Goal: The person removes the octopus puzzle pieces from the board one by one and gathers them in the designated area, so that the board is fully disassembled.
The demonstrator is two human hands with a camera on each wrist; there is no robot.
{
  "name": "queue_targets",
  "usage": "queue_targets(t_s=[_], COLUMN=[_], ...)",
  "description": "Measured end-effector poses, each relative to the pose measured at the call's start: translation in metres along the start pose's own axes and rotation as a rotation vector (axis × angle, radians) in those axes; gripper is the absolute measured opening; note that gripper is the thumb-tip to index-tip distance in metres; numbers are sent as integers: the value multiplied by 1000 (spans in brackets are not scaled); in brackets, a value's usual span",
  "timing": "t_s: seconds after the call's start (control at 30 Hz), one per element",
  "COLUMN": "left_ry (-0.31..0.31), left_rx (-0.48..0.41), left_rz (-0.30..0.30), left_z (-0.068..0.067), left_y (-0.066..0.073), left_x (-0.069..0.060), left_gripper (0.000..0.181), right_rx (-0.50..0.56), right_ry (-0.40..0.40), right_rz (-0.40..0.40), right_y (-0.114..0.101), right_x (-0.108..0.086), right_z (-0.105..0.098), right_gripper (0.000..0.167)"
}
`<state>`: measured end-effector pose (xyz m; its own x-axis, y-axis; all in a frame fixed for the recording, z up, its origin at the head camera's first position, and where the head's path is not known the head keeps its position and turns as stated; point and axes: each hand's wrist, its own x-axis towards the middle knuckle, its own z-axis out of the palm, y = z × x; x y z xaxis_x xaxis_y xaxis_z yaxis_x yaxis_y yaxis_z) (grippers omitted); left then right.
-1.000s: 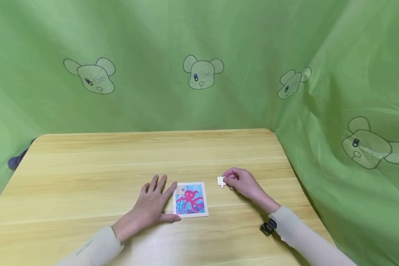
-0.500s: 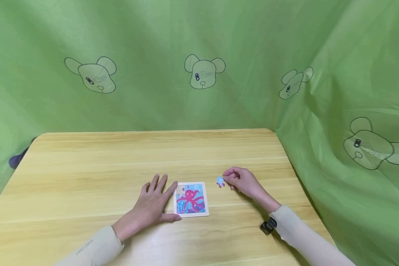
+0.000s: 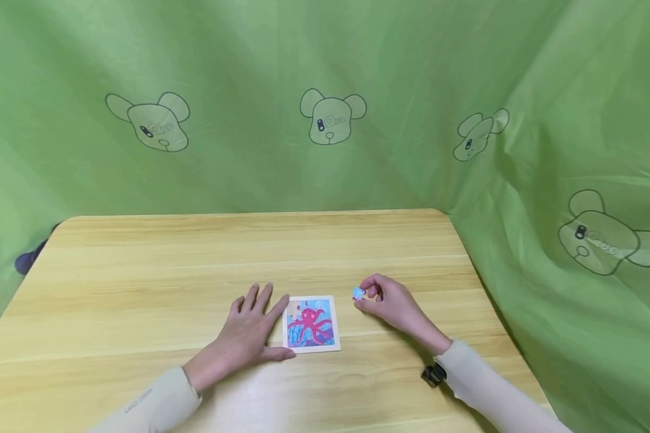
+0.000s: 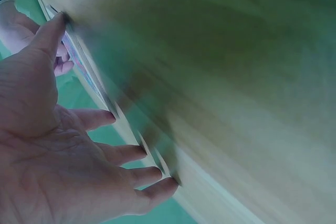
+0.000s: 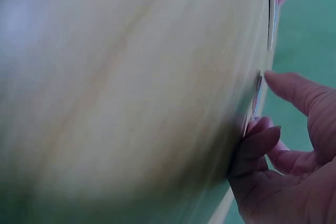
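Observation:
A small square jigsaw puzzle (image 3: 313, 349) with a pale frame and a pink octopus on blue lies on the table, a bare wood patch showing at its upper left. My left hand (image 3: 246, 334) rests flat beside it, fingers spread, with the index fingertip and thumb at its left edge. To the right of the puzzle, my right hand (image 3: 392, 304) holds a blue and pink puzzle piece (image 3: 358, 293) between thumb and curled fingers, picture side up, at the tabletop. Only a thin edge of this piece shows in the right wrist view, beside the right thumb (image 5: 294, 90).
The light wooden table (image 3: 195, 258) extends around both hands. Green curtains (image 3: 238, 168) with printed bear heads hang behind it and along the right side. A dark object (image 3: 26, 261) juts out past the left table edge.
The puzzle piece was turned from its white back to its picture side. Afterwards my right thumb and fingers shifted their grip and the piece rotated. My left hand and the puzzle stayed put.

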<state>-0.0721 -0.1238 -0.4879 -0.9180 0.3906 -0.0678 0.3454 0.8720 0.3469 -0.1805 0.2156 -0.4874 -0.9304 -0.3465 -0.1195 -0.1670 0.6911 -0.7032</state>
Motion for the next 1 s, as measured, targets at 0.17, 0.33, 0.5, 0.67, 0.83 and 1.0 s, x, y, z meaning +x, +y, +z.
queue_targets(t_s=[0.17,0.33,0.5,0.67,0.83,1.0], left_ry=[-3,-2,-7,-18,-9,28], left_rx=[-6,-5,-11,-27,-36,-13], left_rz=[0,-1,-4,-3,-11,-10], left_z=[0,0,1,2,2,2], left_y=[-1,-1,0,1,0,-1], left_x=[-1,-1,0,0,1,2], left_gripper=[105,105,105,105,103,93], right_rx=[-5,5,33,84,122,178], right_ry=[16,7,-11,-16,-11,-21], right_rz=[-4,-23,-21,20,23,20], right_y=[-1,-3,-2,0,-6,-18], right_x=[0,-1,-2,-7,-13,-16], right_z=[2,1,-1,-3,-1,5], right_gripper=[31,31,39,49,43,31])
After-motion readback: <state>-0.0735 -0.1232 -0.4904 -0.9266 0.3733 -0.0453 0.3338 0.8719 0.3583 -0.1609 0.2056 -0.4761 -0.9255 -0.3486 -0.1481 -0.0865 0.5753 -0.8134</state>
